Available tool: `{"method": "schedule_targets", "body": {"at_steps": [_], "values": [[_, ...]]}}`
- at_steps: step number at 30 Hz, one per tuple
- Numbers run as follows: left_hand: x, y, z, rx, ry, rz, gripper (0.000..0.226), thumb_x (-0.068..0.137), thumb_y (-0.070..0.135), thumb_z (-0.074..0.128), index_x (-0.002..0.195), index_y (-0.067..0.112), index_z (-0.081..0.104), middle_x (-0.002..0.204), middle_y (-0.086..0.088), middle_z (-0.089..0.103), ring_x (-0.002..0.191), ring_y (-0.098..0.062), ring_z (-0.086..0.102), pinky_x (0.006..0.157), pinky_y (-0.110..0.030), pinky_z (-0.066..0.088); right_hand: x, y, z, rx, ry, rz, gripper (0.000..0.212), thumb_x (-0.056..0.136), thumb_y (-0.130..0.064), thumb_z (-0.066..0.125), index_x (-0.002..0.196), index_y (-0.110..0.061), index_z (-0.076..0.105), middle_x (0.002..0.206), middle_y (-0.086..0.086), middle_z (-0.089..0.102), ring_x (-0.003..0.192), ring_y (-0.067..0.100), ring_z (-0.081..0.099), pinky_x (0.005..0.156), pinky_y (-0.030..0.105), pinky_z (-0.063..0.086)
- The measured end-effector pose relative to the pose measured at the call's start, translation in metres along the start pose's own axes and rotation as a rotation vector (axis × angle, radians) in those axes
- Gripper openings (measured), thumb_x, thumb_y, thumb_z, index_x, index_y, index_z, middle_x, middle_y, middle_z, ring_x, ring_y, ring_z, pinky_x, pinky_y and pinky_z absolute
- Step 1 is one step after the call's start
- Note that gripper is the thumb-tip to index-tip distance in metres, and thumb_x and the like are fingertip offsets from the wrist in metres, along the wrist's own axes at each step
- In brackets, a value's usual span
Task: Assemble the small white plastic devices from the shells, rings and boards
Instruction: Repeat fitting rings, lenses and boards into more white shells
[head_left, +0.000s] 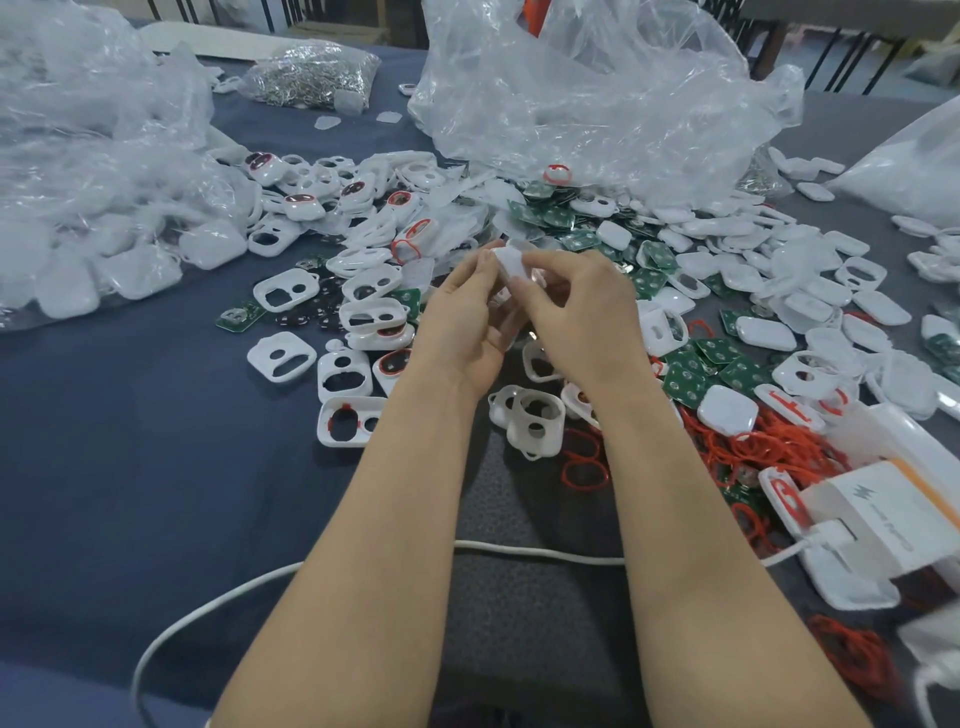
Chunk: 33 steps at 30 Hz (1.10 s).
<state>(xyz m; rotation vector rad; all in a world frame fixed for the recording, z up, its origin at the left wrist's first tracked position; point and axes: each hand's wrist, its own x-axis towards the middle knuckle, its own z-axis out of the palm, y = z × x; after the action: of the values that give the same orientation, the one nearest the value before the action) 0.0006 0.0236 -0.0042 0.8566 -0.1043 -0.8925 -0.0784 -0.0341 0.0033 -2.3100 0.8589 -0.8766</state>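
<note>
Forearms extended, left hand (461, 322), right hand (582, 322) together, fingers (480, 270) pinching white shell (509, 261)

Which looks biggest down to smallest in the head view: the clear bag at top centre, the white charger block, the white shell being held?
1. clear bag
2. white charger block, though nearer the camera
3. white shell, partly covered

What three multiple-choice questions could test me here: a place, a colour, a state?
1. Loose red rings lie: A) to the right B) far left C) in a bag
2. The boards are: A) blue B) green C) yellow
3. The left hand and right hand: A) lie flat B) hold one white shell together C) wave in the air
1A, heaped at the right; 2B, green squares show; 3B, both sets of fingers close on it.
</note>
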Motion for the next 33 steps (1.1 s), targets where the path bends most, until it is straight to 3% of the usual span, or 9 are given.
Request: {"method": "schedule_targets", "body": {"at_steps": [5, 9, 14, 15, 17, 19, 25, 29, 33], "values": [[-0.001, -0.004, 0.005, 0.004, 0.04, 0.002, 0.024, 0.104, 0.022, 0.04, 0.095, 0.014, 0.061, 0.069, -0.003, 0.068, 0.049, -0.009, 0.065, 0.045, -0.02, 0.051, -0.001, -0.001, -0.001, 0.014, -0.001, -0.009, 0.027, 0.088, -0.033, 0.067, 0.107, -0.016, 0.073, 0.096, 0.015, 0.062, 0.089, 0.026, 0.059, 0.082, 0.026, 0.04], [0.001, -0.007, 0.007, 0.032, 0.088, 0.04, 0.03, 0.106, 0.029, 0.033, 0.114, 0.01, 0.055, 0.079, -0.006, 0.067, 0.052, -0.01, 0.067, 0.047, -0.021, 0.053, -0.002, -0.006, -0.007, 0.03, -0.096, -0.067, 0.029, 0.085, -0.028, 0.07, 0.11, -0.014, 0.071, 0.099, 0.011, 0.06, 0.094, 0.024, 0.058, 0.088, 0.034, 0.045], [0.003, -0.004, 0.009, -0.062, 0.068, 0.017, 0.036, 0.106, 0.027, 0.031, 0.103, 0.002, 0.056, 0.074, -0.01, 0.067, 0.052, -0.015, 0.068, 0.051, -0.024, 0.056, -0.005, -0.007, -0.013, 0.082, -0.105, -0.144, 0.028, 0.084, -0.016, 0.071, 0.112, -0.01, 0.071, 0.106, 0.001, 0.055, 0.091, 0.01, 0.051, 0.081, 0.001, 0.034], [0.003, -0.004, 0.008, -0.066, 0.065, 0.008, 0.036, 0.106, 0.026, 0.032, 0.097, 0.002, 0.058, 0.067, -0.009, 0.068, 0.051, -0.016, 0.068, 0.05, -0.024, 0.055, -0.004, -0.006, -0.014, 0.082, -0.122, -0.15, 0.027, 0.085, -0.017, 0.071, 0.111, -0.012, 0.071, 0.11, -0.001, 0.057, 0.095, 0.01, 0.052, 0.085, 0.003, 0.035], [0.003, -0.003, 0.006, -0.065, 0.057, 0.0, 0.037, 0.106, 0.026, 0.034, 0.088, 0.003, 0.058, 0.057, -0.006, 0.068, 0.049, -0.015, 0.067, 0.048, -0.023, 0.055, -0.003, -0.003, -0.017, 0.06, -0.158, -0.15, 0.026, 0.087, -0.02, 0.069, 0.112, -0.016, 0.071, 0.12, -0.004, 0.061, 0.103, 0.015, 0.055, 0.099, 0.023, 0.04], [0.003, -0.002, 0.005, -0.055, 0.051, -0.011, 0.041, 0.106, 0.028, 0.033, 0.086, 0.003, 0.058, 0.056, -0.006, 0.068, 0.048, -0.016, 0.066, 0.047, -0.023, 0.055, -0.002, 0.0, -0.02, 0.08, -0.174, -0.149, 0.025, 0.088, -0.021, 0.067, 0.112, -0.018, 0.071, 0.123, -0.004, 0.063, 0.098, 0.014, 0.057, 0.1, 0.037, 0.041], [0.004, -0.002, 0.005, -0.047, 0.058, -0.039, 0.041, 0.104, 0.027, 0.032, 0.085, 0.004, 0.06, 0.065, -0.008, 0.057, 0.045, -0.013, 0.057, 0.046, -0.023, 0.053, -0.004, 0.003, -0.019, 0.104, -0.172, -0.134, 0.027, 0.085, -0.03, 0.069, 0.112, -0.026, 0.07, 0.123, -0.009, 0.064, 0.095, 0.0, 0.05, 0.095, 0.025, 0.042], [0.001, -0.006, 0.007, -0.017, 0.02, -0.064, 0.039, 0.103, 0.026, 0.031, 0.085, 0.007, 0.06, 0.069, -0.008, 0.06, 0.055, -0.017, 0.059, 0.047, -0.023, 0.05, 0.0, 0.005, -0.016, 0.145, -0.138, -0.077, 0.016, 0.088, -0.02, 0.066, 0.102, -0.023, 0.073, 0.118, -0.006, 0.065, 0.081, 0.001, 0.051, 0.08, 0.016, 0.044], [0.001, -0.003, 0.008, -0.139, -0.019, -0.102, 0.035, 0.103, 0.022, 0.03, 0.092, 0.002, 0.057, 0.067, -0.009, 0.058, 0.054, -0.015, 0.056, 0.045, -0.022, 0.052, -0.002, 0.004, -0.013, 0.157, -0.201, -0.083, 0.026, 0.087, -0.025, 0.068, 0.112, -0.017, 0.07, 0.125, -0.003, 0.061, 0.111, 0.005, 0.056, 0.099, 0.022, 0.043]]}}
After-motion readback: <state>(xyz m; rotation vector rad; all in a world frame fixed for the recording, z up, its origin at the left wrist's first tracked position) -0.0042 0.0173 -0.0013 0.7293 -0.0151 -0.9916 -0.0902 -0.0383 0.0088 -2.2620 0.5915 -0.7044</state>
